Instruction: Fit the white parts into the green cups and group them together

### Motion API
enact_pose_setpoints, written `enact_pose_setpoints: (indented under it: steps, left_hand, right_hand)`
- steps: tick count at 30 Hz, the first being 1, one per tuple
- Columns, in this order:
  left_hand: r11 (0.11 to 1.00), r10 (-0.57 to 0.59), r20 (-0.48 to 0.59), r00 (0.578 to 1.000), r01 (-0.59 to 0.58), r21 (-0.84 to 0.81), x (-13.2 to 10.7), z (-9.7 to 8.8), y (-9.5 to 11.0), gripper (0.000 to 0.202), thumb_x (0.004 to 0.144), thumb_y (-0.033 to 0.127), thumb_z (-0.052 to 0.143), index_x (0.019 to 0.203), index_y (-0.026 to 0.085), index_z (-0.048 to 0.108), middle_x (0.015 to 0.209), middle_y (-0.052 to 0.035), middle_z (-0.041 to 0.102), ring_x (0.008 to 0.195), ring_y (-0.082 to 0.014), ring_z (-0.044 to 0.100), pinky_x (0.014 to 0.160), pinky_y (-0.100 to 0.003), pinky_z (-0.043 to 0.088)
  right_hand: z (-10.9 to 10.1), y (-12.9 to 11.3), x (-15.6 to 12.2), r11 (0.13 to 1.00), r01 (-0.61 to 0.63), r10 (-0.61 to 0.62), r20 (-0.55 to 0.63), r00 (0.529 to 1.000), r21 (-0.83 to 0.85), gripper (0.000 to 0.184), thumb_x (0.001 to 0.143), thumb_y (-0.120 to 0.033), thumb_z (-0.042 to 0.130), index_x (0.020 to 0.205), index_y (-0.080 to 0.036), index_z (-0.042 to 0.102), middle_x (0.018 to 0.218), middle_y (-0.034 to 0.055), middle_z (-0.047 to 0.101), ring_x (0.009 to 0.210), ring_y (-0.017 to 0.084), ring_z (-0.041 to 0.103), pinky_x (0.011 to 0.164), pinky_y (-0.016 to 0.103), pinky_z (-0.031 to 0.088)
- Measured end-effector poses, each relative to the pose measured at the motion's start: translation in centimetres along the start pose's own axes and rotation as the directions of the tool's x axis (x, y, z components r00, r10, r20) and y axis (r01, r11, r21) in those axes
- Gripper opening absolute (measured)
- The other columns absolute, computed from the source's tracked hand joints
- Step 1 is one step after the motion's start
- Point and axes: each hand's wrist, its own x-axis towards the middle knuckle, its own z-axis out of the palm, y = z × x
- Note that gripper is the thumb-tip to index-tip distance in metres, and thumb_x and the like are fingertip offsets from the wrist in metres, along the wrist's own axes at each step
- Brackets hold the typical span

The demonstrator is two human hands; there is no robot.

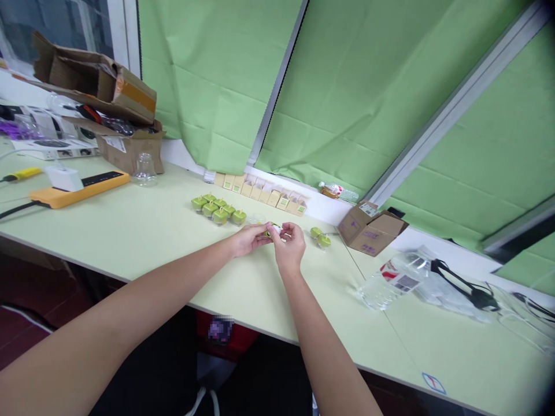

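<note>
Both my hands meet above the middle of the table (165, 231). My left hand (250, 240) is closed around a small white-and-green piece (274, 230), largely covered by the fingers. The fingers and thumb of my right hand (289, 245) pinch the same piece from the right. Just behind the hands lies a clear plastic part (256, 219). To their left stands a group of several small clear cups with green lids (219, 215), each lid with a little stalk on top. A smaller group of green-lidded cups (321, 238) sits to the right.
A row of small cardboard boxes (260, 190) lines the wall. On the left are an orange power strip (87, 188), a clear plastic dome (145, 170) and stacked cartons (125, 150). On the right are an open carton (370, 231), a large clear bottle (392, 280) and cables (481, 297).
</note>
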Motion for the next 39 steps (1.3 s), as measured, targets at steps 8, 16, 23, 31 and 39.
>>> enact_pose_setpoints:
  steps: [8,16,23,31,39]
  left_hand:
    - [0.997,-0.067,-0.034,0.997,0.065,-0.052,-0.1,0.1,0.6,0.023,0.083,0.037,0.072,0.090,0.015,0.070,0.089,-0.0068,0.072,0.082,-0.0145,0.066,0.080,-0.026,0.054]
    - [0.987,-0.111,-0.078,0.991,0.101,-0.126,-0.3,0.3,1.4,0.022,0.088,0.034,0.065,0.088,0.012,0.067,0.077,-0.0059,0.067,0.067,-0.0117,0.065,0.065,-0.021,0.056]
    - [0.989,-0.108,-0.096,0.990,0.097,-0.107,-0.3,0.2,2.0,0.024,0.089,0.035,0.063,0.084,0.012,0.065,0.071,-0.0045,0.065,0.056,-0.0095,0.061,0.052,-0.017,0.053]
    - [0.987,-0.126,-0.166,0.978,0.107,-0.120,-0.4,0.2,2.8,0.023,0.090,0.033,0.062,0.089,0.011,0.065,0.074,-0.0067,0.067,0.058,-0.0107,0.065,0.053,-0.017,0.056]
    - [0.994,-0.108,-0.161,0.981,0.100,-0.053,-0.1,-0.2,2.3,0.024,0.086,0.036,0.067,0.088,0.012,0.066,0.077,-0.0054,0.067,0.061,-0.0099,0.063,0.053,-0.017,0.053]
  right_hand:
    - [0.1,0.4,0.5,0.993,-0.107,0.104,0.068,0.992,0.040,0.052,0.072,-0.054,0.073,0.105,-0.018,0.055,0.102,0.0090,0.061,0.086,0.017,0.060,0.069,0.027,0.053]
    - [-0.2,1.7,0.6,0.984,-0.172,0.155,0.241,0.958,0.054,0.048,0.076,-0.058,0.068,0.102,-0.018,0.062,0.094,0.0069,0.067,0.081,0.018,0.064,0.068,0.030,0.053]
    - [-0.1,2.3,0.6,0.979,-0.198,0.174,0.328,0.929,0.041,0.049,0.076,-0.059,0.068,0.103,-0.019,0.063,0.096,0.0062,0.070,0.081,0.018,0.064,0.066,0.029,0.054]
    - [-0.3,2.3,0.6,0.985,-0.170,0.149,0.331,0.932,0.038,0.046,0.077,-0.058,0.067,0.101,-0.019,0.064,0.090,0.0051,0.069,0.078,0.017,0.062,0.065,0.029,0.052]
    - [-0.4,2.1,0.5,0.989,-0.144,0.133,0.328,0.935,0.012,0.043,0.076,-0.057,0.068,0.097,-0.019,0.065,0.085,0.0045,0.068,0.072,0.017,0.061,0.063,0.028,0.050]
